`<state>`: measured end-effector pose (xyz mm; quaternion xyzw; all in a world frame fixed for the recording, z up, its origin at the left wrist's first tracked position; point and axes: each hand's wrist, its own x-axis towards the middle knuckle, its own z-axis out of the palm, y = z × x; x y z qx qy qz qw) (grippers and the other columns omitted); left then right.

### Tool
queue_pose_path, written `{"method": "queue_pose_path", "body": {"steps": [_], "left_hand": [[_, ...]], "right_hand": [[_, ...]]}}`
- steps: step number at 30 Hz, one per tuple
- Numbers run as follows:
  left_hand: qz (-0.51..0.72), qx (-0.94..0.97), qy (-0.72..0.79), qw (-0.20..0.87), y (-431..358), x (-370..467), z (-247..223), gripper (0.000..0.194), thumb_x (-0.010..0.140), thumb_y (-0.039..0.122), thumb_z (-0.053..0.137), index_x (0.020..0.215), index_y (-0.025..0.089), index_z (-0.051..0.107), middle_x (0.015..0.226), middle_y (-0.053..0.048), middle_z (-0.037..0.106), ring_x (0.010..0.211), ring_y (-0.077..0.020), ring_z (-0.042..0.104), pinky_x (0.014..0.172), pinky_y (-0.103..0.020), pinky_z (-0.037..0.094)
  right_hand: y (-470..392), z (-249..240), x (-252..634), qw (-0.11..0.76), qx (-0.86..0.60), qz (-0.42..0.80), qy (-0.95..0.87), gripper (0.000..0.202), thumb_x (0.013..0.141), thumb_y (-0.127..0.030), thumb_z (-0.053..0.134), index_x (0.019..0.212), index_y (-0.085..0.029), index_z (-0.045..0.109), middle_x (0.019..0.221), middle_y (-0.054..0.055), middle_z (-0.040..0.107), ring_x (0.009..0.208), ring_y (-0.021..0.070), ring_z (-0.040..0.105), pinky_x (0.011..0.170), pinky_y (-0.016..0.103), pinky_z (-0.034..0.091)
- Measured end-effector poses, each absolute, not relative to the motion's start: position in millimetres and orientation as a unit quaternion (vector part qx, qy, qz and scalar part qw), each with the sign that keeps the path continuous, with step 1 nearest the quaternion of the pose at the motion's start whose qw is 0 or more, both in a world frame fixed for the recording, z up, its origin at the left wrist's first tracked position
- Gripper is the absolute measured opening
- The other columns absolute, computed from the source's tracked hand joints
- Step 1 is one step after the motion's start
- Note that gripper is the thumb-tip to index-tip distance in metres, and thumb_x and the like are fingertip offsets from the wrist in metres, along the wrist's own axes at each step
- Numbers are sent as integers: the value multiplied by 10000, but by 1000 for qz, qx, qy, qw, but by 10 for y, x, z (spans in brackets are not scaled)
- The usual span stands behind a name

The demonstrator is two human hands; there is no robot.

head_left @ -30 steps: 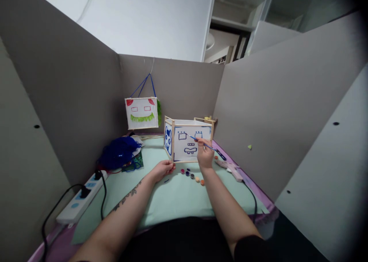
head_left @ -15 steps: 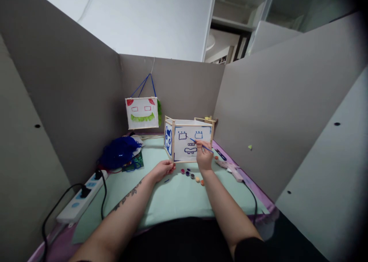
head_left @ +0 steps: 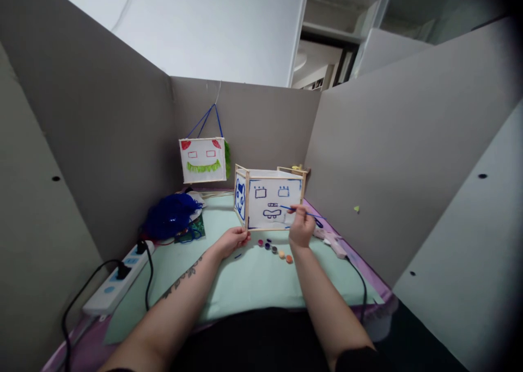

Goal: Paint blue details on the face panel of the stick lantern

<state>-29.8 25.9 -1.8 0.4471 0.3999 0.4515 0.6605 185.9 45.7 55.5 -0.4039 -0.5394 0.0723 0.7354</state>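
A box-shaped lantern [head_left: 261, 213] with a wooden stick frame and white panels faces me, blue outlines of eyes, nose and mouth on its front. Its left side panel bears a blue animal face. My left hand [head_left: 232, 242] pinches the frame's lower front left corner. In my right hand [head_left: 301, 226] is a thin blue paintbrush [head_left: 314, 215], its tip at or close to the small drawn nose in the middle of the front panel; exact contact cannot be made out. Several small paint pots [head_left: 274, 250] stand on the table between my hands, below the lantern.
A finished-looking lantern [head_left: 203, 175] with a red and green face hangs at the back. Blue yarn [head_left: 169, 217] lies at left, near a power strip [head_left: 118, 279] with cables. A pink glue gun [head_left: 335, 245] rests at right. Grey partitions [head_left: 408, 154] surround the green-covered table [head_left: 253, 285].
My right hand has moved right and down, taking the brush tip from beside the left drawn eye to the nose. My left hand stays at the lantern's corner.
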Motion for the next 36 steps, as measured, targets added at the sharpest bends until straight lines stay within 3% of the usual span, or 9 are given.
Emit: {"method": "queue_pose_path", "body": {"steps": [4, 12, 19, 36], "left_hand": [[453, 446, 399, 661, 278, -299, -44, 224, 670, 269, 761, 660, 123, 591, 638, -34, 608, 507, -73, 484, 494, -214, 306], [449, 443, 401, 664, 307, -309, -65, 204, 675, 267, 761, 691, 125, 615, 652, -34, 614, 527, -78, 502, 512, -205, 347], [439, 435, 407, 672, 342, -306, -91, 198, 672, 253, 765, 696, 129, 613, 688, -37, 625, 548, -74, 520, 531, -193, 376], [438, 426, 418, 672, 338, -285, -55, 212, 667, 257, 777, 714, 121, 621, 680, -39, 630, 567, -88, 540, 561, -208, 399]], "right_hand": [[402, 458, 2043, 740, -388, 119, -536, 452, 946, -437, 293, 942, -146, 639, 739, 62, 662, 685, 182, 631, 688, 331, 486], [248, 158, 2153, 656, -367, 209, -625, 213, 848, -382, 564, 868, -191, 656, 694, 35, 692, 698, 199, 672, 684, 343, 534], [182, 76, 2142, 620, -393, 156, -661, 271, 876, -357, 497, 679, -193, 585, 660, 26, 596, 664, 169, 588, 638, 303, 488], [144, 82, 2023, 514, -369, 67, -772, 187, 838, -279, 514, 701, -214, 624, 683, 36, 639, 720, 187, 581, 748, 346, 452]]}}
